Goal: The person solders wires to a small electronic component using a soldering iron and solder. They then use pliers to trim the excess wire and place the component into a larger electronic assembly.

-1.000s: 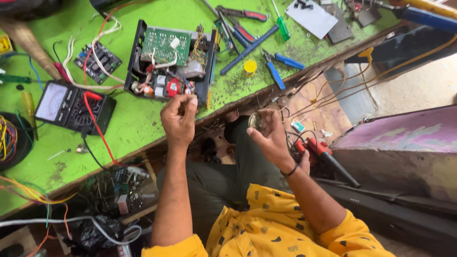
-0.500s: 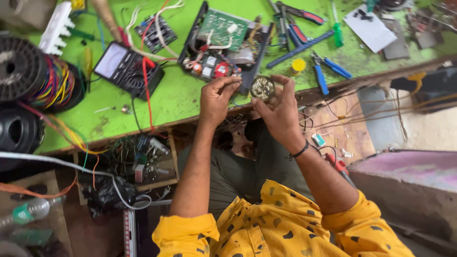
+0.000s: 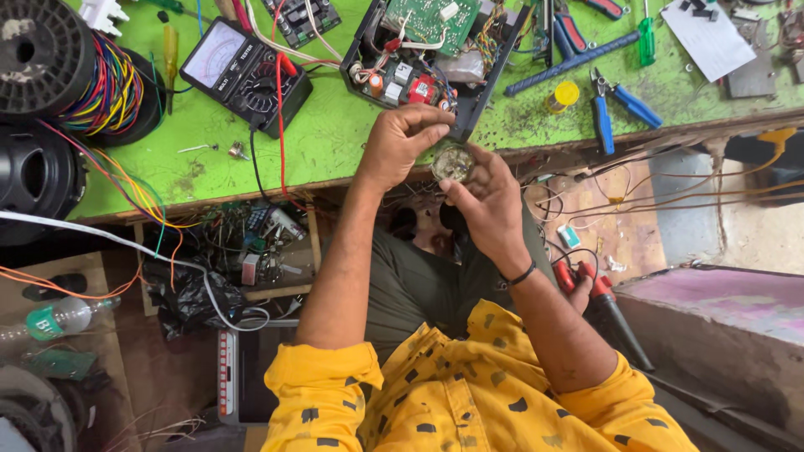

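Round part (image 3: 453, 163) pinched between left hand (image 3: 400, 146) and right hand (image 3: 490, 201), six o'clock of open unit (image 3: 431, 54); slip likely drops it below counter (image 3: 335, 138).

A green table (image 3: 335, 142) with a worn wooden edge spans the far side. Below lies a brown floor (image 3: 624, 222), with a purple-topped ledge (image 3: 720, 301) at right.

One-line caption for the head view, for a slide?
Both hands, left hand and right hand, pinch a small round part at the green bench edge.
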The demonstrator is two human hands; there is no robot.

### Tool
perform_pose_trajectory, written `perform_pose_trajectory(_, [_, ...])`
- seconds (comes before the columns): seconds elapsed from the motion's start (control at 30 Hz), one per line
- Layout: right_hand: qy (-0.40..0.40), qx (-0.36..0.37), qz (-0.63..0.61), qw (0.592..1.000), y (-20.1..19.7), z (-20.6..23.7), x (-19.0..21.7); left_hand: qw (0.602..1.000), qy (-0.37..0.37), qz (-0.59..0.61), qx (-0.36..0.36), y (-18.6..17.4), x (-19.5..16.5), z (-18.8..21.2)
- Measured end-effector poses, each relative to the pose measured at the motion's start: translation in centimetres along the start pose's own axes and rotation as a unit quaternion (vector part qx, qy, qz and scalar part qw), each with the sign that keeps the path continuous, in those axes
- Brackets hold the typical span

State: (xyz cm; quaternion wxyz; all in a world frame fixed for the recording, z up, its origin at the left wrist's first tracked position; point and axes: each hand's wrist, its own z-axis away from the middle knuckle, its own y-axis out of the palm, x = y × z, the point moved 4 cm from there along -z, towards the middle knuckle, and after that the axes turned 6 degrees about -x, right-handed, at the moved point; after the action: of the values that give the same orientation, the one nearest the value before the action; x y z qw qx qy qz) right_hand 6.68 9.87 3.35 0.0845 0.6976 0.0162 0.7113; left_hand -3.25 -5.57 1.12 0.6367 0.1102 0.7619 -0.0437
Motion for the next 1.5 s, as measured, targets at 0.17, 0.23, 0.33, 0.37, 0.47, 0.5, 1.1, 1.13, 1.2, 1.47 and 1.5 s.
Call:
perform_pose_trajectory(0.17, [0.082,-0.053,-0.109,0.989,-0.1,0.4,-1.5,0.999,0.018,-0.038,0.026,-0.1,-0.5,0.6])
perform_pose_trajectory(0.23, [0.080,-0.059,-0.117,0.988,0.0,0.6,-1.5,0.997,0.034,-0.054,0.031,0.0,-0.6,0.9])
perform_pose_trajectory(0.33, [0.043,-0.067,-0.047,0.996,0.2,0.9,-0.7,0.998,0.026,-0.057,0.013,0.0,-0.6,1.3])
perform_pose_trajectory(0.37, [0.008,-0.067,-0.004,0.998,0.3,1.2,-0.2,0.999,0.014,-0.037,0.012,0.0,-0.6,1.3])
perform_pose_trajectory(0.47, [-0.036,-0.089,0.162,0.982,0.3,1.6,0.9,1.000,-0.005,0.000,0.004,0.2,-0.5,1.6])
perform_pose_trajectory(0.5, [-0.041,-0.099,0.222,0.969,0.3,1.7,1.1,1.000,0.000,-0.004,0.003,0.2,-0.5,1.7])
perform_pose_trajectory(1.1, [-0.109,-0.104,0.303,0.941,1.4,1.2,2.7,1.000,0.008,-0.026,0.008,0.4,-1.0,2.2])
perform_pose_trajectory(1.13, [-0.109,-0.103,0.302,0.942,1.4,1.2,2.7,1.000,0.011,-0.028,0.009,0.4,-1.0,2.2])
perform_pose_trajectory(1.2, [-0.110,-0.099,0.298,0.943,1.5,1.1,2.7,0.999,0.013,-0.029,0.008,0.4,-1.1,2.1])
perform_pose_trajectory(1.47, [-0.116,-0.091,0.308,0.940,1.9,1.1,2.8,0.999,0.016,-0.037,0.005,0.2,-1.1,2.1])
perform_pose_trajectory(1.5, [-0.115,-0.089,0.309,0.940,1.9,1.1,2.8,0.999,0.018,-0.039,0.004,0.2,-1.1,2.0])
